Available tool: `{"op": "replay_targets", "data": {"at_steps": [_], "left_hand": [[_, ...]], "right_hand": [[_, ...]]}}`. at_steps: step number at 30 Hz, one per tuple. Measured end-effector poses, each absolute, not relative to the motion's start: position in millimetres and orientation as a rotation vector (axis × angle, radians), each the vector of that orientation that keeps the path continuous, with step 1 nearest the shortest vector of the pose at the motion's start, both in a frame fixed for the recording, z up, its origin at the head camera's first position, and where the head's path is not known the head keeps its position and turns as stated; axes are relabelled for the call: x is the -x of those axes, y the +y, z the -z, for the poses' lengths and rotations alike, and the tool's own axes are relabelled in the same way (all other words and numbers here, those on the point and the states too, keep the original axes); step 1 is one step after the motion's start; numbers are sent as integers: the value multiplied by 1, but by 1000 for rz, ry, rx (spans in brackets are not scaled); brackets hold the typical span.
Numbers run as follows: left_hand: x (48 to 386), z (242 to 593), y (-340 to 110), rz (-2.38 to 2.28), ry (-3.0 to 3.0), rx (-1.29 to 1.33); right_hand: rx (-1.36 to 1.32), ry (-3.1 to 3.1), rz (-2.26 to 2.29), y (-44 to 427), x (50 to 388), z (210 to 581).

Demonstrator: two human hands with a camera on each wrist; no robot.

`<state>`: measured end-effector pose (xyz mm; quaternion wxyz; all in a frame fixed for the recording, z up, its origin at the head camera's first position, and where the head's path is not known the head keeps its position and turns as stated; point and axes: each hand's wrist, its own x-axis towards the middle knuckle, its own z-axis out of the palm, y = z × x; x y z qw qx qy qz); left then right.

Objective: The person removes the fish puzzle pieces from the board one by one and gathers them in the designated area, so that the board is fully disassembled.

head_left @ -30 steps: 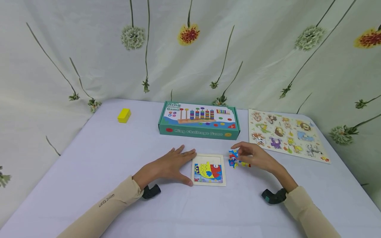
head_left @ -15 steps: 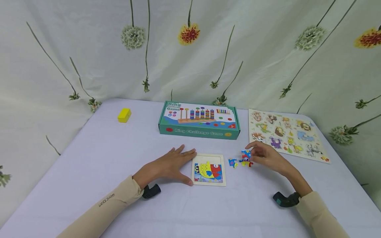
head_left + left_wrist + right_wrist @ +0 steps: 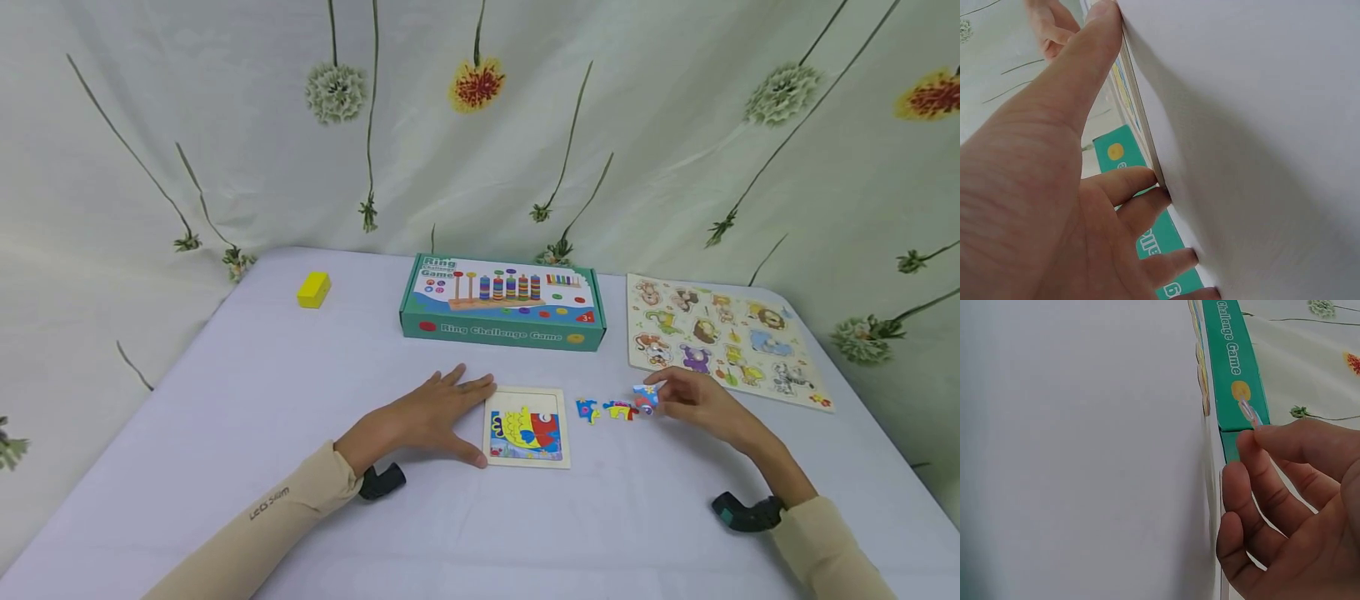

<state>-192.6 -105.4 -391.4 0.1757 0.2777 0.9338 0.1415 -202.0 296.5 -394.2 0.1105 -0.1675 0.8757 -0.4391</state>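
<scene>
A square wooden puzzle tray (image 3: 527, 464) holds a partly assembled fish picture, its upper strip bare. The left hand (image 3: 431, 421) lies spread at the tray's left side, thumb and a fingertip touching its edge; in the left wrist view the left hand (image 3: 1094, 212) shows straight fingers. Between thumb and index finger the right hand (image 3: 697, 404) pinches a blue and red puzzle piece (image 3: 645, 397); the right wrist view shows the right hand (image 3: 1297, 500) with that piece (image 3: 1249, 413) edge-on. Right of the tray lie a blue piece (image 3: 586, 410) and a yellow-red piece (image 3: 619, 410).
Behind the tray stands a green Ring Challenge Game box (image 3: 501, 333). An animal puzzle board (image 3: 727, 342) lies at the back right, just beyond the right hand. A yellow block (image 3: 313, 290) sits at the back left of the white-covered table (image 3: 247, 417).
The right hand has moved to the right with the blue and red piece, away from the other two loose pieces, which now show fully. The left hand has stayed in place.
</scene>
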Motion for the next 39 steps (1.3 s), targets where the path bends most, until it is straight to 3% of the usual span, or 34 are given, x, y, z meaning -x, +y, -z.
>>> {"op": "replay_targets", "data": {"at_steps": [39], "left_hand": [[191, 393, -107, -407, 2660, -805]], "right_hand": [[483, 2656, 1105, 315, 199, 402]]}}
